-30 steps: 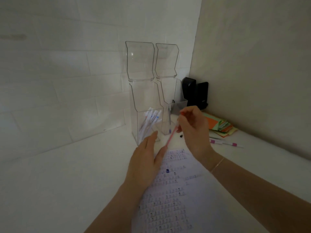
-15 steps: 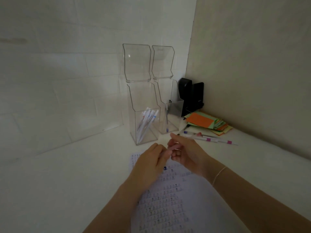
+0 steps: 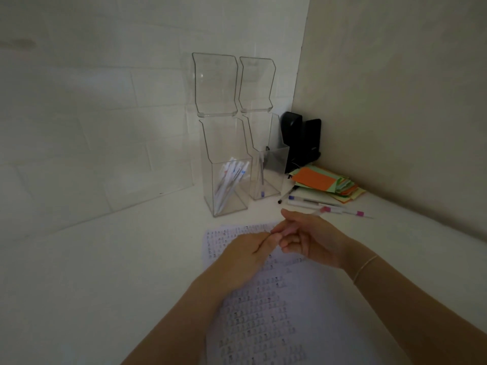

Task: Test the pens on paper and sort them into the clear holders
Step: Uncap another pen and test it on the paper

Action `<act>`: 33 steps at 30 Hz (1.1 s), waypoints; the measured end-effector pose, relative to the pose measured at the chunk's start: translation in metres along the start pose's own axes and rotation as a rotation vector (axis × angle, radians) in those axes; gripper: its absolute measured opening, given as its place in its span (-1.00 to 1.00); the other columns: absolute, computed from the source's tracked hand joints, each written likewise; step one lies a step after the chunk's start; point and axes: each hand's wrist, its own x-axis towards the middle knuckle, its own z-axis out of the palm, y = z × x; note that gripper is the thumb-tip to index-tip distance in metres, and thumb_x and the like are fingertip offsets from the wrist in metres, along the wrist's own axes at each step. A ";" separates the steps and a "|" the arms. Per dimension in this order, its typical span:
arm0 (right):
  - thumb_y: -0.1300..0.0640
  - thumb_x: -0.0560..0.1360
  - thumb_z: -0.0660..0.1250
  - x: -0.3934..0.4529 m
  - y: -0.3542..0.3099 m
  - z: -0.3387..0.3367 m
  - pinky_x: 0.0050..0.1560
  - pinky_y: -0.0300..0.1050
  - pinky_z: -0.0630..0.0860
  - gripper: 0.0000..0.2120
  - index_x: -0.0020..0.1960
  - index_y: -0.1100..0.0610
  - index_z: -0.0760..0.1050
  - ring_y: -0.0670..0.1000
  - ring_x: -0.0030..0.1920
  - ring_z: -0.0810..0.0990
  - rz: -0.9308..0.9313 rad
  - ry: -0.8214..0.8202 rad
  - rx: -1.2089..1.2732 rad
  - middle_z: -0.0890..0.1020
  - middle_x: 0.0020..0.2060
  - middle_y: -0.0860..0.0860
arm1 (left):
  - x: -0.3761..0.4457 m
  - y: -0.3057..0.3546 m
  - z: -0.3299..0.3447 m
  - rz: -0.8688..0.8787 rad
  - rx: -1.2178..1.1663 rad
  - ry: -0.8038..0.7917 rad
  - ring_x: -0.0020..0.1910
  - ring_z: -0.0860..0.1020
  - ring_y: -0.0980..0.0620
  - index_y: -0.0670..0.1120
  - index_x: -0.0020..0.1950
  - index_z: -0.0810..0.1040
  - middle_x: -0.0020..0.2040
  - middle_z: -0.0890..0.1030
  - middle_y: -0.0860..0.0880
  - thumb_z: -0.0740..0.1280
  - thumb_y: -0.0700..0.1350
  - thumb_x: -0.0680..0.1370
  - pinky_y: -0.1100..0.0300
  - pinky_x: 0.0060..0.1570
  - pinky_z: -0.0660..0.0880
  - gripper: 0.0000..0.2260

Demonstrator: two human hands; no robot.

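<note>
So in the head view, my right hand (image 3: 308,239) has dropped back from up by the holders a second ago to just over the top edge of the paper (image 3: 266,306), middle of the frame. The grip on that side is curled around a pale pink pen (image 3: 291,229), which runs up and right past my thumb; it's blurry, so I can't tell if the cap is on or off. My left hand (image 3: 246,255) has slid in too: a second ago it was flat on the sheet, now its fingertips meet the right hand's at the near end of the pen. Whether the left grip is actually pinching the pen or only touching it, I can't tell.

My read: this pen never went into a holder. It's back over the paper, so I'm probably uncapping it or about to scribble with it.

The left holder (image 3: 226,180), centre of the frame, has a bunch of white pens (image 3: 232,180) leaning in it. The right holder (image 3: 266,175) just beside it has what looks like one pen. A few loose pens (image 3: 316,204) lie on the table (image 3: 105,272) right of centre, near the stack of coloured paper (image 3: 326,183), so there's plenty left to sort.
</note>
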 end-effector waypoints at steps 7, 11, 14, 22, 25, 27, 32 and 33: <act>0.08 0.55 0.21 -0.007 -0.017 -0.038 -0.27 -0.11 0.64 -0.63 -0.21 0.34 0.61 0.09 -0.23 0.70 -0.155 0.224 0.163 0.68 -0.22 0.26 | 0.000 -0.008 -0.012 -0.044 -0.011 0.162 -0.33 0.41 0.10 -0.15 -0.26 0.37 -0.34 0.43 -0.01 0.02 0.21 0.56 0.20 -0.24 0.31 -0.54; 0.26 0.43 0.35 -0.018 -0.001 -0.037 -0.11 -0.09 0.63 -0.89 -0.15 0.32 0.52 0.09 -0.18 0.63 -0.199 0.219 -0.055 0.62 -0.19 0.22 | 0.005 -0.017 -0.003 0.094 0.393 0.185 -0.25 0.45 -0.01 -0.14 -0.09 0.50 -0.21 0.46 -0.05 -0.08 0.19 0.60 0.09 -0.19 0.38 -0.49; 0.19 0.42 0.40 -0.020 0.015 -0.024 -0.32 -0.20 0.49 -0.77 -0.36 0.23 0.45 0.03 -0.38 0.48 -0.247 0.340 -0.179 0.52 -0.35 0.14 | 0.006 -0.026 0.001 0.164 0.536 0.208 -0.19 0.46 -0.02 -0.09 0.03 0.57 -0.16 0.47 -0.05 0.04 0.10 0.56 0.12 -0.18 0.31 -0.61; 0.33 0.50 0.29 -0.015 0.039 -0.009 -0.51 -0.17 0.46 -0.78 -0.32 0.30 0.43 0.04 -0.55 0.48 -0.379 0.497 -0.165 0.52 -0.46 0.19 | 0.010 -0.014 0.015 0.125 0.580 0.147 0.09 0.42 0.02 0.11 0.31 0.45 0.13 0.51 0.03 0.23 0.17 0.52 0.19 -0.01 0.19 -0.62; 0.35 0.47 0.32 -0.014 0.043 -0.009 -0.55 -0.23 0.44 -0.80 -0.31 0.40 0.46 -0.02 -0.61 0.48 -0.401 0.564 -0.292 0.53 -0.58 0.10 | 0.009 -0.020 0.010 0.070 0.581 0.148 0.22 0.39 0.04 0.11 0.37 0.38 0.27 0.46 0.06 0.10 0.19 0.57 0.17 0.15 0.19 -0.59; 0.32 0.45 0.33 -0.011 0.047 -0.010 -0.59 -0.29 0.38 -0.74 -0.34 0.46 0.43 -0.07 -0.66 0.42 -0.402 0.631 -0.429 0.50 -0.66 0.03 | 0.006 -0.025 0.004 0.017 0.531 0.090 0.37 0.28 0.07 0.10 0.42 0.31 0.41 0.34 0.08 0.07 0.21 0.57 0.15 0.30 0.12 -0.56; 0.31 0.40 0.35 -0.010 0.051 -0.010 -0.53 -0.31 0.42 -0.68 -0.51 0.25 0.39 -0.08 -0.59 0.48 -0.398 0.677 -0.571 0.46 -0.71 0.00 | 0.000 -0.027 -0.005 -0.128 0.568 -0.257 0.49 -0.12 0.20 0.07 0.53 -0.11 0.53 -0.12 0.14 0.02 0.54 0.32 0.20 0.40 -0.22 -0.08; 0.31 0.40 0.35 -0.010 0.051 -0.009 -0.53 -0.31 0.42 -0.67 -0.51 0.23 0.39 -0.06 -0.59 0.48 -0.389 0.673 -0.573 0.47 -0.70 0.00 | 0.000 -0.028 -0.004 -0.120 0.587 -0.269 0.48 -0.16 0.22 0.07 0.52 -0.15 0.53 -0.16 0.14 0.02 0.56 0.27 0.21 0.39 -0.25 -0.03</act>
